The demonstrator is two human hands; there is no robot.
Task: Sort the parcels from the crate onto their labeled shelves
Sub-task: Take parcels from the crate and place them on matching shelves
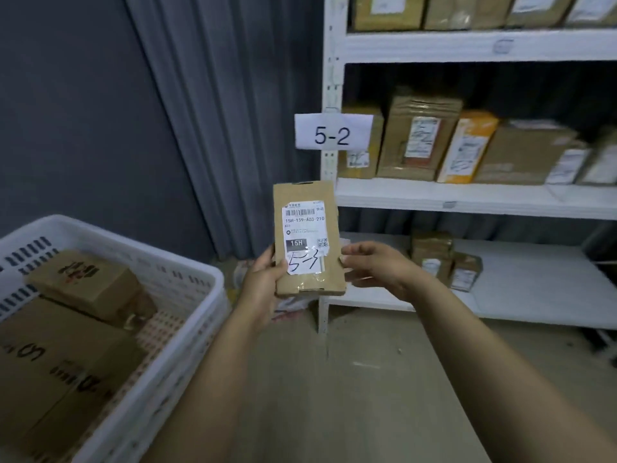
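Holding the flat brown parcel (307,238) up in the middle, near the shelves, are both hands. It looks light, thin and stiff, so the side edges seem best to hold. The left hand (263,275) wraps its lower left edge. The right hand (374,265) pinches its right edge with bent fingers.
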